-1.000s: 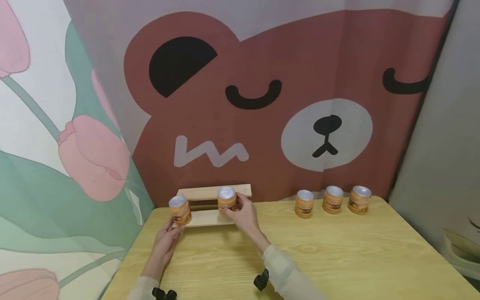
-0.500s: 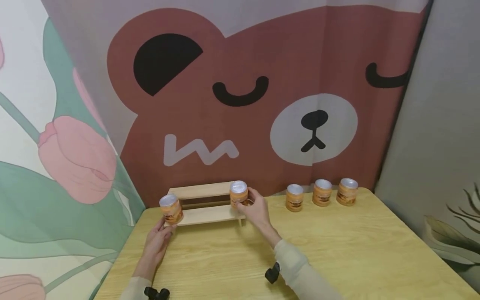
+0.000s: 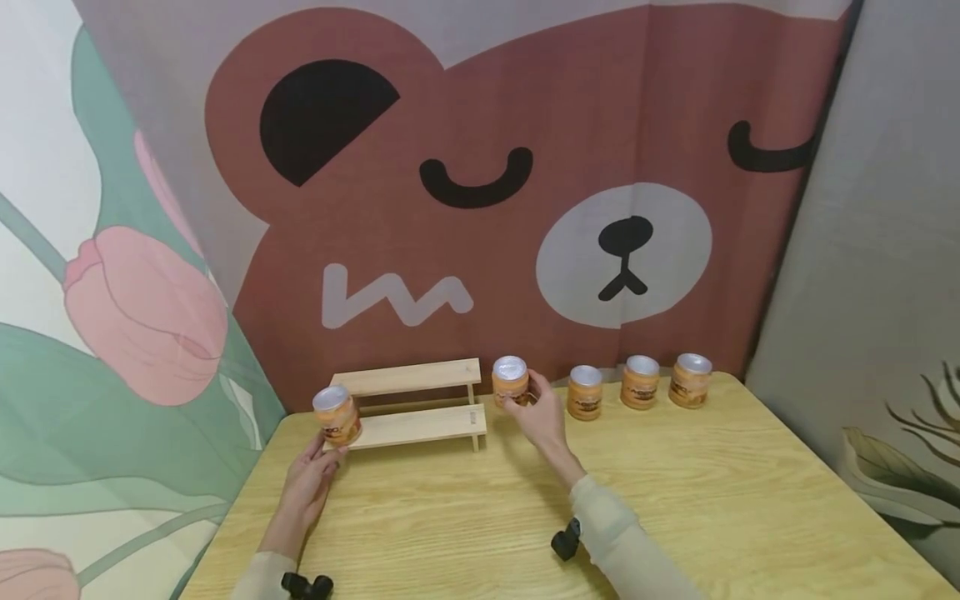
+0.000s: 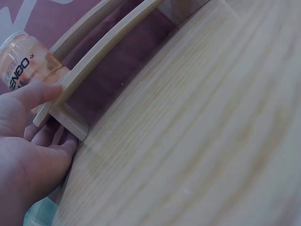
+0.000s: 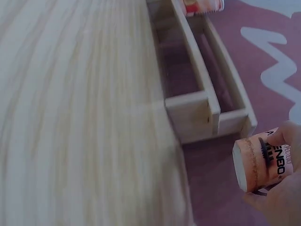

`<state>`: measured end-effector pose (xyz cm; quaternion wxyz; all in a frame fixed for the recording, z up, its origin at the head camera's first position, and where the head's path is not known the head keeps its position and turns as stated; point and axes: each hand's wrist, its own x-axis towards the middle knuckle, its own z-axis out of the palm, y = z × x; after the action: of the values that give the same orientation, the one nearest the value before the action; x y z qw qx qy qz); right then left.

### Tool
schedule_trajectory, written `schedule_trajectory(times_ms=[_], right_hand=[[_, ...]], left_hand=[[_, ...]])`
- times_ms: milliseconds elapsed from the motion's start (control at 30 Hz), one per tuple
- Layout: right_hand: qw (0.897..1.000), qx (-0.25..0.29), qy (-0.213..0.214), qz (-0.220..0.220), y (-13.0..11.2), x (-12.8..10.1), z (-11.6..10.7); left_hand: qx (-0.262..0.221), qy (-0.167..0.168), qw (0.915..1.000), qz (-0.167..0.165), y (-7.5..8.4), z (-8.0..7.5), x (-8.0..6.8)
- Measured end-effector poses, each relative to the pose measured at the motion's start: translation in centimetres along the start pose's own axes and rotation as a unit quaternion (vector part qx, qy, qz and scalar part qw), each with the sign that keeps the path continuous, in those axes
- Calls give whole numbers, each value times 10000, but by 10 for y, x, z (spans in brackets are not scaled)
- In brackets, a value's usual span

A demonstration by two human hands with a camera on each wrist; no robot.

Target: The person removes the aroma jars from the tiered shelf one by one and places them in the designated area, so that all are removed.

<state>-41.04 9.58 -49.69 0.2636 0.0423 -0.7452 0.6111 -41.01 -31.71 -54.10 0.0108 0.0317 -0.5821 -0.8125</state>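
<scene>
A two-tier wooden step rack [image 3: 427, 426] stands at the back left of the table. My left hand [image 3: 306, 483] grips the left end of its lower board; in the left wrist view the thumb lies on top and fingers reach below. Right above that thumb, an orange jar [image 3: 337, 418] with a silvery lid stands on the board. My right hand [image 3: 545, 415] holds another orange jar [image 3: 510, 385] by its side, off the rack's right end. The right wrist view shows this held jar [image 5: 261, 160] in the air, its pale base facing the table side.
Three more orange jars stand in a row toward the back right: the nearest jar [image 3: 585, 398], a middle jar [image 3: 640, 387] and a far jar [image 3: 690, 385]. Behind the table [image 3: 450, 525] hangs a bear-print curtain [image 3: 495, 250].
The right hand has carried its jar rightward, from over the rack to beyond its right end. The left hand keeps its grip on the rack. The head view has shifted slightly.
</scene>
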Motion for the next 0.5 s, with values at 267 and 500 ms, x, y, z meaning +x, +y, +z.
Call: schedule_trajectory(times_ms=[267,500], right_hand=[[9993,-287,251,-52,30,15,-24],[9988,-200,382,231,49,20,-39]], left_hand=[[-23,-20,10000,27,1,2,0],[-22,1,10000,45,0,2,-1]])
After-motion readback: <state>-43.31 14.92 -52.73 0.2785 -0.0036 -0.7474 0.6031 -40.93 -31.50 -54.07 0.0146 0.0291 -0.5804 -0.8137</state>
